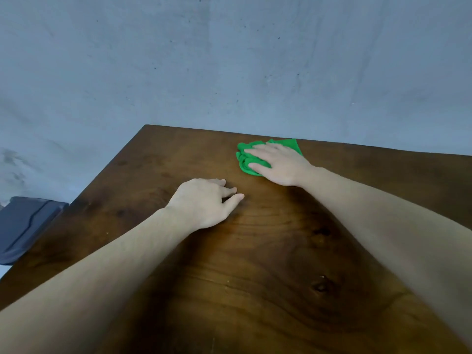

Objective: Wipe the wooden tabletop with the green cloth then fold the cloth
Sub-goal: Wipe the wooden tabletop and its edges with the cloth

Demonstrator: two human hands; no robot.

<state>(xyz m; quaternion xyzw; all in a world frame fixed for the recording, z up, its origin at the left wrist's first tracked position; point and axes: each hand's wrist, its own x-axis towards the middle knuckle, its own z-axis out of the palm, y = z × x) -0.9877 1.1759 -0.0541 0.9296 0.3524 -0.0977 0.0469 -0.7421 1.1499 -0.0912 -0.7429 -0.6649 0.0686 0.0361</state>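
The green cloth (pixel 246 159) lies bunched on the dark wooden tabletop (pixel 268 251), close to its far edge. My right hand (pixel 278 164) lies flat on top of the cloth with fingers stretched out to the left, pressing it onto the wood; a corner of cloth shows behind the hand. My left hand (pixel 207 201) rests on the bare wood nearer to me and to the left of the cloth, fingers loosely bent and fingertips touching the table, holding nothing.
A grey-blue wall or floor surface (pixel 229 60) fills the view beyond the table's far edge. A dark blue-grey object (pixel 23 226) sits past the table's left edge. The table's far left corner (pixel 146 126) is in view.
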